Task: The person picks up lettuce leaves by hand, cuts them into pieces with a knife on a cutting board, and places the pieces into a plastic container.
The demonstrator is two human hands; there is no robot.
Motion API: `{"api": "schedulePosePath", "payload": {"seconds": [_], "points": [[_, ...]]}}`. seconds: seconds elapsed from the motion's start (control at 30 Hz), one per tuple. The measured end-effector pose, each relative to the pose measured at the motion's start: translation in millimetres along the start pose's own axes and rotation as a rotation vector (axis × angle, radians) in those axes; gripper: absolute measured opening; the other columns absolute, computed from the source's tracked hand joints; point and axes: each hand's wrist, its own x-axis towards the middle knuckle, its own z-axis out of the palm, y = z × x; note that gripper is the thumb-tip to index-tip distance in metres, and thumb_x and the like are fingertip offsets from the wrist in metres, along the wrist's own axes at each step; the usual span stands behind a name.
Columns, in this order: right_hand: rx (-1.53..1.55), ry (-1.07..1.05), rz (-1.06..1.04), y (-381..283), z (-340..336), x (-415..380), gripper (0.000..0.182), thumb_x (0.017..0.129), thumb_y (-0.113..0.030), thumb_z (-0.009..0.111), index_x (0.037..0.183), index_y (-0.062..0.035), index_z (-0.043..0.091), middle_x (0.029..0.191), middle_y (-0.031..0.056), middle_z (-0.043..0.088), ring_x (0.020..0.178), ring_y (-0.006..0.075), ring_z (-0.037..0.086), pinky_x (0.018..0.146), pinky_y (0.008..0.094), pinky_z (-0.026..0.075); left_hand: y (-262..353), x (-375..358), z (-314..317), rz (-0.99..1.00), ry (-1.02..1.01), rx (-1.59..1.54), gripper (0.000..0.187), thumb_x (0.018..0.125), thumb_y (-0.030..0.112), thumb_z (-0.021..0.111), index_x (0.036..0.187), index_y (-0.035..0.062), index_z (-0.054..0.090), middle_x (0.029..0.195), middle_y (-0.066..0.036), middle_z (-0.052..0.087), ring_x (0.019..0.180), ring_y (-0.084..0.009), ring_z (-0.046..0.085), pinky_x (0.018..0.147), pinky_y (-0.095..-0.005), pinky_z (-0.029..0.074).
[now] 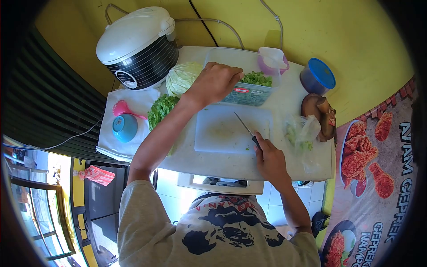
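Observation:
My right hand (269,155) grips a knife (243,123) by its dark handle, the blade pointing up and left over the white cutting board (218,138). Small green scraps lie on the board. Above the near wall of a clear plastic container (253,99) is my left hand (215,83), its fingers bent together; whatever they may hold is hidden. Chopped lettuce (257,79) shows inside the container, to the right of my left fingertips. A head of leaf lettuce (161,110) lies left of the board, partly behind my left forearm, with a pale cabbage (182,79) behind it.
A rice cooker (138,49) stands at the back left. A blue bowl (125,128) and a pink spoon (121,108) sit on a white cloth. To the right are a plastic bag with greens (302,135), a blue-lidded tub (321,74) and a brown stone-like dish (310,106).

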Motion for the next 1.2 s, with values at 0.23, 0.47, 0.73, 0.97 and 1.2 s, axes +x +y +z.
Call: {"api": "schedulePosePath", "payload": {"seconds": [0.23, 0.47, 0.73, 0.97, 1.2], "points": [[-0.011, -0.049, -0.003, 3.0, -1.3, 1.1, 0.039, 0.1, -0.012, 0.061, 0.137, -0.006, 0.054, 0.106, 0.0165, 0.069, 0.074, 0.0385, 0.07, 0.065, 0.0478, 0.058, 14.8, -74.5, -14.1, -0.081, 0.303, -0.096, 0.022, 0.093, 0.007, 0.075, 0.115, 0.0027, 0.075, 0.101, -0.014, 0.075, 0.095, -0.0307, 0.07, 0.082, -0.0405, 0.056], [0.045, -0.085, 0.031, -2.1, -6.0, 7.3, 0.03, 0.101, -0.01, 0.059, 0.13, -0.0019, 0.054, 0.115, 0.023, 0.07, 0.085, 0.0424, 0.072, 0.071, 0.0497, 0.058, -1.8, -172.2, -33.1, -0.454, 0.251, -0.012, 0.015, 0.088, 0.008, 0.081, 0.096, 0.0026, 0.07, 0.088, -0.012, 0.07, 0.076, -0.0244, 0.07, 0.067, -0.037, 0.056], [0.112, -0.069, 0.15, -13.1, -8.1, 11.9, 0.028, 0.103, -0.012, 0.062, 0.128, -0.0005, 0.059, 0.101, 0.0265, 0.072, 0.089, 0.0438, 0.072, 0.077, 0.0446, 0.056, 19.7, -235.9, -33.3, -0.662, 0.111, 0.125, 0.034, 0.078, 0.025, 0.09, 0.09, 0.0046, 0.065, 0.08, -0.009, 0.067, 0.071, -0.0288, 0.066, 0.068, -0.0418, 0.056], [0.127, -0.082, 0.195, -13.4, -9.1, 12.9, 0.026, 0.104, -0.013, 0.061, 0.126, 0.0001, 0.058, 0.098, 0.0256, 0.072, 0.084, 0.0433, 0.071, 0.075, 0.0438, 0.055, 26.2, -232.6, -43.1, -0.746, 0.127, -0.048, 0.016, 0.091, 0.014, 0.076, 0.095, -0.0008, 0.074, 0.084, -0.017, 0.075, 0.073, -0.0312, 0.074, 0.066, -0.0401, 0.057], [0.138, -0.069, 0.185, -12.6, -9.3, 11.4, 0.025, 0.104, -0.013, 0.061, 0.126, -0.0001, 0.058, 0.098, 0.0254, 0.072, 0.085, 0.0431, 0.071, 0.075, 0.044, 0.055, 10.5, -219.8, -58.7, -0.743, 0.268, -0.228, 0.024, 0.101, 0.017, 0.067, 0.099, -0.0048, 0.076, 0.076, -0.015, 0.075, 0.056, -0.0177, 0.067, 0.055, -0.0316, 0.05]]}}
